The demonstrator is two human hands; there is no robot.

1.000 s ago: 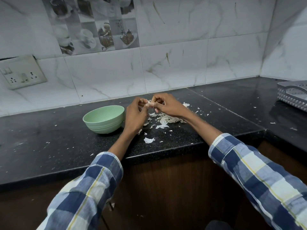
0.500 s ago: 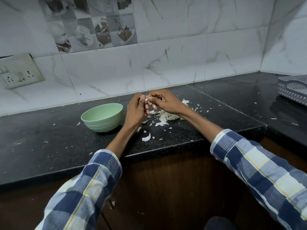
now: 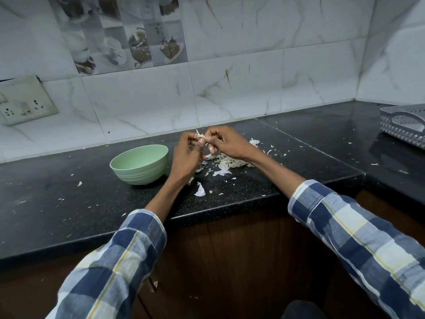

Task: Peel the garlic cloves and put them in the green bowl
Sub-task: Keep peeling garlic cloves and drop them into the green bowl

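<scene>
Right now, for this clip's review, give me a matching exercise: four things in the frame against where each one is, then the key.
Things:
1. green bowl
2. garlic clove
3. grey basket
4. socket plate

Places:
A. on the tiled wall, far left
B. pinched between left hand and right hand
C. on the counter at the far right edge
D. on the counter, left of both hands

Pairs: 1-D, 2-B, 3-C, 4-A

light: dim, cool, even | shadows: soft under green bowl [image 3: 140,165] | edges: wide-angle bending; slight softness
</scene>
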